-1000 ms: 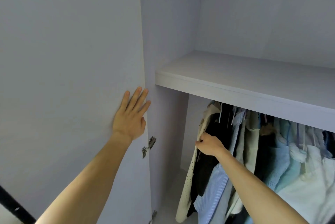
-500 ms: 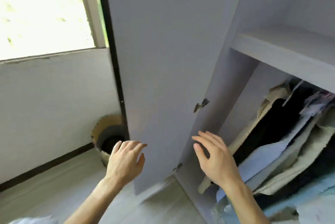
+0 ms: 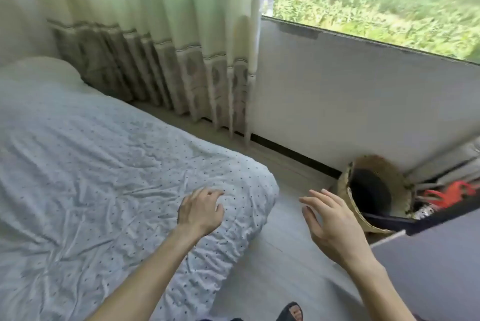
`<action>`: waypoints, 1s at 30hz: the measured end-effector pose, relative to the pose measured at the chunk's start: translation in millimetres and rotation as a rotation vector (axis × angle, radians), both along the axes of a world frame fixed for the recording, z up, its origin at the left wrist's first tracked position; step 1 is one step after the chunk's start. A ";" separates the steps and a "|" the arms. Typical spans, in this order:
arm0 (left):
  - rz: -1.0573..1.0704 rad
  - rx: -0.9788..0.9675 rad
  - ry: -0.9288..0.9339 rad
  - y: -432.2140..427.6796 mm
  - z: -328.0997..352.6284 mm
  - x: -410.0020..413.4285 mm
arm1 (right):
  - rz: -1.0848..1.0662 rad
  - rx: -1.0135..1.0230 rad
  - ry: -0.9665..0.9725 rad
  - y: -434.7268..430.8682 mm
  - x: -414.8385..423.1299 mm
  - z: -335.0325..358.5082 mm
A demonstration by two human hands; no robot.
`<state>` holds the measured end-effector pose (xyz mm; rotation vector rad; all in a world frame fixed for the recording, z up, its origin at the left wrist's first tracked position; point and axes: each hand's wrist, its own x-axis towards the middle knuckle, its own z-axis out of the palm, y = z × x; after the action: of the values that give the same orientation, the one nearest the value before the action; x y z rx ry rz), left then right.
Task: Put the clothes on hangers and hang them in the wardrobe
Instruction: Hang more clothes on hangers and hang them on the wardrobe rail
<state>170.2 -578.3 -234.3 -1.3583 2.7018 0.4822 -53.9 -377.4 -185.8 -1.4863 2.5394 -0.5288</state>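
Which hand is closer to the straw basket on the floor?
Right. The right hand hovers just beside the basket; the left hand is farther away, over the corner of the bed.

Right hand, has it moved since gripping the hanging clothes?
Yes. The right hand swung left past the wardrobe door, now open beside the woven basket.

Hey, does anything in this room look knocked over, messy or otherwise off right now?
The woven basket at the right looks tilted rather than upright, though the wide lens may be causing that. The bed sheet is heavily creased. Nothing looks spilled or broken.
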 end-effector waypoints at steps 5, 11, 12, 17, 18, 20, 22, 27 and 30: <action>0.405 -0.045 0.001 12.1 6.3 148.2 | 0.424 0.005 0.012 -86.5 80.3 9.3; 0.911 -0.082 0.024 100.5 17.4 288.4 | 0.934 0.022 0.051 -143.2 179.4 16.0; 0.977 -0.088 0.011 118.0 18.3 305.5 | 0.993 0.008 0.043 -147.5 195.3 15.7; 1.252 -0.039 -0.058 203.2 23.8 363.4 | 1.192 -0.023 -0.034 -151.3 270.4 0.7; 1.304 -0.022 -0.067 219.9 22.5 371.5 | 1.227 -0.006 -0.048 -148.0 283.9 -2.9; 1.381 0.002 -0.068 246.8 18.5 385.6 | 1.302 0.033 -0.065 -140.2 308.0 -10.6; 1.418 0.022 -0.073 265.5 12.9 400.0 | 1.357 0.078 -0.074 -132.5 330.3 -19.2; 1.463 0.077 -0.077 276.5 -0.8 447.7 | 1.466 0.235 -0.052 -130.4 390.3 -45.7; 1.444 0.100 -0.093 261.1 -12.1 487.8 | 1.465 0.302 -0.045 -142.5 433.9 -66.6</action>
<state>658.0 -317.2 -246.4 -2.9172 1.1375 0.5247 379.9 -519.9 -252.4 -2.4764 0.8484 0.0741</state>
